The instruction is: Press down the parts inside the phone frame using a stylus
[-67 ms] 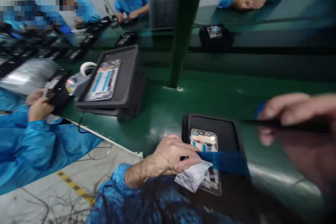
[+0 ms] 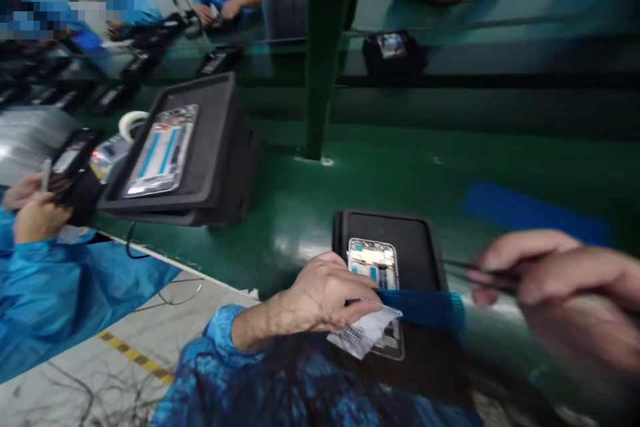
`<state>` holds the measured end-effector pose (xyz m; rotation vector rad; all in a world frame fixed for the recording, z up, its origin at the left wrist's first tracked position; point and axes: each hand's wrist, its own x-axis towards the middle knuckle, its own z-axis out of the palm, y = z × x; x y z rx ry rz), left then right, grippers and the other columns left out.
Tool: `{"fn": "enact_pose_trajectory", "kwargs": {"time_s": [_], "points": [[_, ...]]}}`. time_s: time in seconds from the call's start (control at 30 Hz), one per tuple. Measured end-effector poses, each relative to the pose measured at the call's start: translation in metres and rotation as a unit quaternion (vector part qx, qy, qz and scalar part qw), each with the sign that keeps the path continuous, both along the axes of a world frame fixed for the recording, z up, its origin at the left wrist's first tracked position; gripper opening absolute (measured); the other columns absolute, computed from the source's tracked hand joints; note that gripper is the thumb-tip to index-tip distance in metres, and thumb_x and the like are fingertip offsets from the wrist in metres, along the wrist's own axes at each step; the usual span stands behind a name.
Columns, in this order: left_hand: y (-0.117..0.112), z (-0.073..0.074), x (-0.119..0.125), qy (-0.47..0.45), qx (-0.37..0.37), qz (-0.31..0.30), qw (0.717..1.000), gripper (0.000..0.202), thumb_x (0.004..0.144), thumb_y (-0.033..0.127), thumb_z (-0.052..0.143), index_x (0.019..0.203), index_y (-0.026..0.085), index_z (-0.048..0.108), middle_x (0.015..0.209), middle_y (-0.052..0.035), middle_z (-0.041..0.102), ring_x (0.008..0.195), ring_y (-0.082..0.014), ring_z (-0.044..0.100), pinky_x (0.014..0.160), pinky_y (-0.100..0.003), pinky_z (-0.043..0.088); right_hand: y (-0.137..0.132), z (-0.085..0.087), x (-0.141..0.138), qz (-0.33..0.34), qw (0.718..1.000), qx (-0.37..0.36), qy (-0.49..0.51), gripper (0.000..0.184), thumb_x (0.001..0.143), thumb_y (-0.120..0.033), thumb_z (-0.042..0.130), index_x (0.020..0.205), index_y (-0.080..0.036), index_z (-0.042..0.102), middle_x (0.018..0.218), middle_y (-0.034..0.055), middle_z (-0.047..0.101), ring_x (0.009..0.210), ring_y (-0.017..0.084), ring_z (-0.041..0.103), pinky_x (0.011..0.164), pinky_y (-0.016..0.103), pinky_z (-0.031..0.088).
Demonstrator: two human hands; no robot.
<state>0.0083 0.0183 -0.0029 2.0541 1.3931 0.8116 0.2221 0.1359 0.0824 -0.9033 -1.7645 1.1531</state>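
At the far left, a co-worker's hand (image 2: 33, 217) is holding a small dark device. Next to it, a big dark tray (image 2: 220, 147) is sitting on the green counter (image 2: 380, 177) with a phone frame (image 2: 157, 153) lying in it.

The person's left hand (image 2: 323, 297) is pressing down on the open phone (image 2: 375, 263) in the small black tray (image 2: 420, 240). Its fingers are curled, pinching a white printed sheet (image 2: 363, 333) beside a blue strip (image 2: 425, 307).

The right hand (image 2: 555, 280) is closed around thin black tweezers (image 2: 475, 271). It is now lower and nearer the phone than a moment ago, so the tweezers seem to be heading for the phone's insides.
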Motion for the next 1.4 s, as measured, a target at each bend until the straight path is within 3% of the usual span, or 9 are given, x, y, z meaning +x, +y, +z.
{"fn": "enact_pose_trajectory", "kwargs": {"time_s": [0.07,0.13,0.23,0.33,0.53,0.73,1.2,1.4], "points": [[0.014,-0.005,0.009,0.001,0.012,-0.039,0.999,0.024,0.102,0.032,0.054,0.092,0.024,0.075,0.100,0.0029,0.086,0.081,-0.0139,0.078,0.085,-0.030,0.050,-0.016,-0.021,0.017,0.010,0.999,-0.007,-0.045,0.020,0.077,-0.039,0.080,0.063,-0.035,0.066,0.073,0.0045,0.069,0.056,0.027,0.071,0.044,0.038,0.062],[0.022,-0.011,0.016,0.007,0.018,-0.061,0.998,0.025,0.102,0.031,0.053,0.091,0.024,0.074,0.098,0.0024,0.086,0.082,-0.0143,0.077,0.087,-0.030,0.050,-0.024,-0.040,0.023,0.038,0.997,-0.014,-0.069,0.018,0.074,-0.026,0.080,0.068,-0.036,0.066,0.073,0.0029,0.073,0.057,0.027,0.072,0.047,0.036,0.064],[0.026,-0.017,0.019,0.020,0.017,-0.057,0.998,0.027,0.103,0.029,0.049,0.092,0.024,0.073,0.100,0.0013,0.086,0.085,-0.0147,0.077,0.091,-0.031,0.049,-0.022,-0.063,0.025,0.072,0.995,-0.028,-0.064,0.018,0.071,-0.025,0.081,0.069,-0.035,0.066,0.068,-0.0002,0.074,0.055,0.027,0.073,0.047,0.034,0.064],[0.026,-0.018,0.016,0.027,0.017,-0.060,0.998,0.023,0.102,0.027,0.052,0.092,0.024,0.072,0.105,0.0031,0.086,0.086,-0.0125,0.076,0.094,-0.030,0.049,-0.015,-0.075,0.026,0.087,0.994,-0.044,-0.053,0.020,0.072,-0.020,0.080,0.068,-0.033,0.065,0.066,-0.0011,0.073,0.056,0.024,0.074,0.049,0.031,0.064],[0.028,-0.013,0.015,0.047,0.048,-0.070,0.995,0.016,0.100,0.021,0.057,0.094,0.024,0.071,0.104,0.0076,0.085,0.075,-0.0082,0.070,0.084,-0.029,0.051,-0.007,-0.071,0.021,0.093,0.991,-0.066,-0.066,0.022,0.077,-0.015,0.076,0.067,-0.031,0.064,0.067,-0.0006,0.074,0.059,0.020,0.075,0.053,0.025,0.064],[0.031,-0.009,0.013,0.070,0.081,-0.084,0.991,0.013,0.097,0.017,0.060,0.095,0.021,0.072,0.105,0.0061,0.085,0.075,-0.0090,0.068,0.083,-0.030,0.052,-0.006,-0.072,0.025,0.114,0.989,-0.059,-0.074,0.023,0.079,-0.012,0.074,0.071,-0.030,0.062,0.071,-0.0021,0.073,0.062,0.015,0.075,0.055,0.019,0.062],[0.031,-0.007,0.012,0.090,0.105,-0.080,0.987,0.018,0.098,0.019,0.057,0.094,0.022,0.074,0.107,0.0085,0.085,0.072,-0.0091,0.068,0.082,-0.028,0.057,-0.008,-0.072,0.026,0.132,0.987,-0.051,-0.077,0.028,0.078,-0.003,0.069,0.073,-0.030,0.061,0.071,-0.0005,0.071,0.065,0.015,0.074,0.057,0.020,0.063],[0.034,-0.006,0.016,0.068,0.072,-0.060,0.993,0.020,0.099,0.018,0.057,0.089,0.023,0.073,0.101,0.0090,0.086,0.068,-0.0066,0.070,0.079,-0.027,0.058,-0.004,-0.074,0.024,0.172,0.983,-0.014,-0.066,0.028,0.079,-0.003,0.064,0.073,-0.030,0.060,0.066,-0.0001,0.070,0.063,0.018,0.076,0.055,0.023,0.065]]}}
